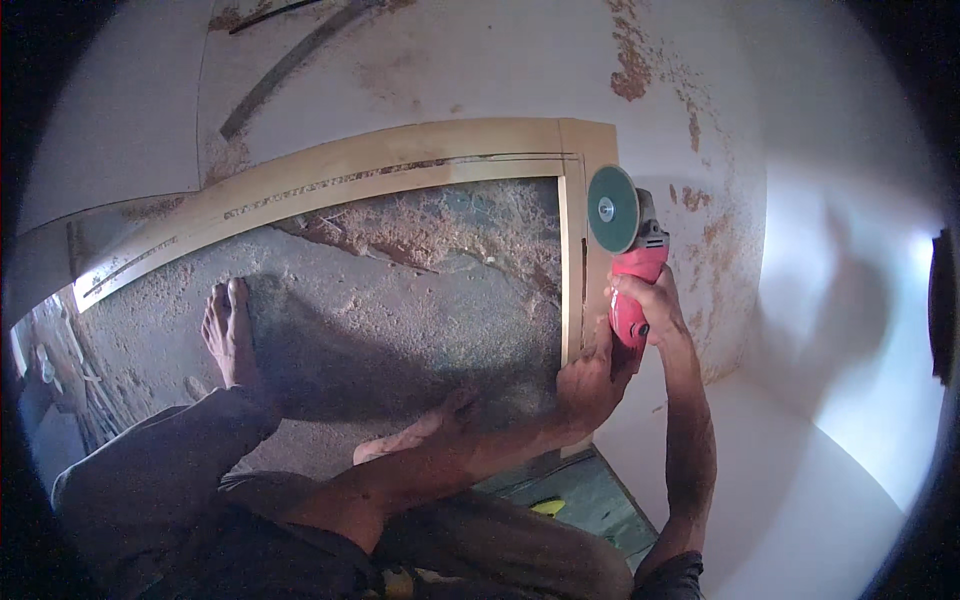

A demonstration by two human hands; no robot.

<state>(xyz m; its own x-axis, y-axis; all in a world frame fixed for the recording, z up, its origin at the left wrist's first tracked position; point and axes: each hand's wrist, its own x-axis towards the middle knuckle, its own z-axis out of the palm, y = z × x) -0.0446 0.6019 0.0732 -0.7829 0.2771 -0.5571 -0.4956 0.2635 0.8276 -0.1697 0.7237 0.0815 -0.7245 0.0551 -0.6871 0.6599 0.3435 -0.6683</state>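
A red angle grinder [640,268] with a green disc [613,210] is held upright on the right side. My right hand [655,308] is closed round its red body. The disc stands just beside the right leg of a pale wooden frame [480,140], and I cannot tell whether it touches the wood. My left hand [592,378] is closed on the lower end of that leg, below the grinder, with one finger pointing up along the wood. Dark grooves run along the frame's long curved-looking piece and its right leg.
Wood dust and shavings cover the grey floor [400,300] inside the frame. White boards [500,60] with brown dust patches lie beyond and to the right. My bare foot [230,325] is at left. Scraps [90,385] lie at far left, and a yellow object [548,507] near my leg.
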